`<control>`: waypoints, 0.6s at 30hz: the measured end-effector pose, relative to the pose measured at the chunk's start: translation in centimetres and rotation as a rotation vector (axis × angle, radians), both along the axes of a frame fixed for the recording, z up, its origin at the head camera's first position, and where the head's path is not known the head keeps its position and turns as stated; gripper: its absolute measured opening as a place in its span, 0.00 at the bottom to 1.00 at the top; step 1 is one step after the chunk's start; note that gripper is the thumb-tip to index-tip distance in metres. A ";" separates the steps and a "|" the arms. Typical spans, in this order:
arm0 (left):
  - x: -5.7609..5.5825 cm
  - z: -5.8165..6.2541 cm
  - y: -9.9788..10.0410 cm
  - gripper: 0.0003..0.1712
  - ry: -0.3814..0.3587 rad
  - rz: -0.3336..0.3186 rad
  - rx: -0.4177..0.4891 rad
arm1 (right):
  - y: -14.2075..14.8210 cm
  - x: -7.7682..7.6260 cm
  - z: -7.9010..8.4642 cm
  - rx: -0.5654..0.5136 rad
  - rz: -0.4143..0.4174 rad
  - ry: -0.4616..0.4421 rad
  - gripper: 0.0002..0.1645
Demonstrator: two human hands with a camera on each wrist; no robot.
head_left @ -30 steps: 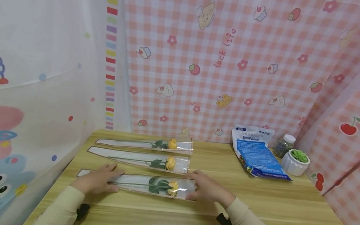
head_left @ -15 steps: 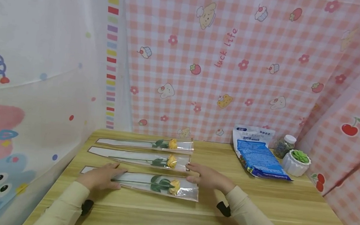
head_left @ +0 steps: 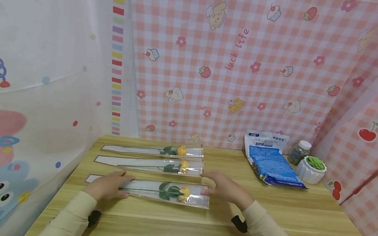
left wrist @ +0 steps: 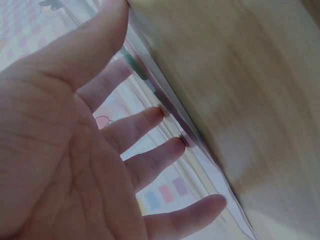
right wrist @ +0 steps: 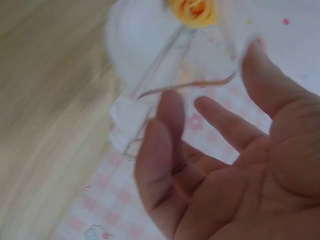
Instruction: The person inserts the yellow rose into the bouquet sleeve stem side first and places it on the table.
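Note:
Three yellow roses in long clear sleeves lie in rows on the table, blooms to the right. Across the narrow part of the nearest rose sleeve (head_left: 148, 194) lies my left hand (head_left: 110, 186), fingers spread. In the left wrist view its fingertips (left wrist: 175, 145) are right at the sleeve's edge. My right hand (head_left: 228, 189) is at the wide ends, fingers loosely bent. Its thumb overlaps the end of the nearest sleeve, and its forefinger reaches the corner of the middle rose sleeve (head_left: 108, 160). The far rose sleeve (head_left: 114, 148) lies behind, untouched. A yellow bloom (right wrist: 195, 10) shows beyond the right fingers.
At the back right, a blue and white pouch (head_left: 272, 164) leans against the gingham cloth (head_left: 223, 84). Beside it stand a white-lidded jar (head_left: 298, 153) and a white pot (head_left: 310, 172) with a green succulent. A white printed curtain (head_left: 56, 106) borders the left side.
The middle sleeve's bloom end has swung away from me and slightly right, straightening it. The nearest sleeve has shifted a little right. My right hand has moved slightly back and right.

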State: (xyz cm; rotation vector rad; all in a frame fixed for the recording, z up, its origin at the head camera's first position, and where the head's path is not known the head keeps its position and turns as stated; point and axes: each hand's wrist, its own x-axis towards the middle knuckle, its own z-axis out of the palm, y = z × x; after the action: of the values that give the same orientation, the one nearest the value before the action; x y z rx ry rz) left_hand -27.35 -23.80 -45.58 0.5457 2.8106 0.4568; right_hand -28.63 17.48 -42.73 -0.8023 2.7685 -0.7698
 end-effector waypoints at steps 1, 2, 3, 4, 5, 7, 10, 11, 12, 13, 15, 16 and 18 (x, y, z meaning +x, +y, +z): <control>0.0 0.0 0.1 0.39 0.014 -0.001 -0.013 | -0.2 0.3 0.1 0.011 0.000 0.002 0.39; -0.1 0.1 0.2 0.39 0.026 -0.002 -0.027 | -0.3 0.5 0.1 0.023 0.000 0.005 0.40; -0.1 0.1 0.3 0.39 0.040 -0.003 -0.041 | -0.5 0.7 0.1 0.038 -0.001 0.016 0.40; -0.2 0.1 0.4 0.39 0.054 -0.003 -0.056 | -0.6 0.7 0.1 0.050 0.003 0.032 0.40; -0.2 0.1 0.5 0.38 0.068 -0.002 -0.069 | -0.7 0.8 0.1 0.053 0.005 0.044 0.39; -0.4 0.1 0.7 0.38 0.083 0.006 -0.087 | -0.8 0.6 0.0 0.050 0.007 0.070 0.36; -0.6 0.0 0.9 0.38 0.103 0.010 -0.102 | -0.8 0.3 -0.4 0.013 -0.005 0.083 0.31; -0.6 -0.1 1.0 0.38 0.111 0.009 -0.103 | -0.7 0.1 -0.5 -0.007 -0.010 0.080 0.30; -0.6 -0.1 1.0 0.39 0.115 0.007 -0.105 | -0.7 0.0 -0.7 -0.027 -0.013 0.077 0.29; -0.6 -0.2 1.0 0.39 0.121 0.006 -0.102 | -0.7 -0.1 -0.8 -0.042 -0.015 0.079 0.28; -0.6 -0.2 0.8 0.41 0.129 0.012 -0.085 | -0.7 -0.3 -1.1 -0.075 -0.023 0.076 0.27; -0.5 -0.2 0.7 0.42 0.134 0.016 -0.071 | -0.7 -0.3 -1.1 -0.087 -0.039 0.073 0.28; -0.5 0.0 0.4 0.44 0.139 0.014 -0.039 | -0.7 -0.3 -1.0 -0.114 -0.097 0.068 0.29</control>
State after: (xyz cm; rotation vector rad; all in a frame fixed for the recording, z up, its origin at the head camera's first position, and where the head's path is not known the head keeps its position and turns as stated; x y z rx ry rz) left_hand -27.84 -23.39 -45.54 0.5716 2.9506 0.3798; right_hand -28.95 16.82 -43.69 -0.7308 2.8645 -0.9429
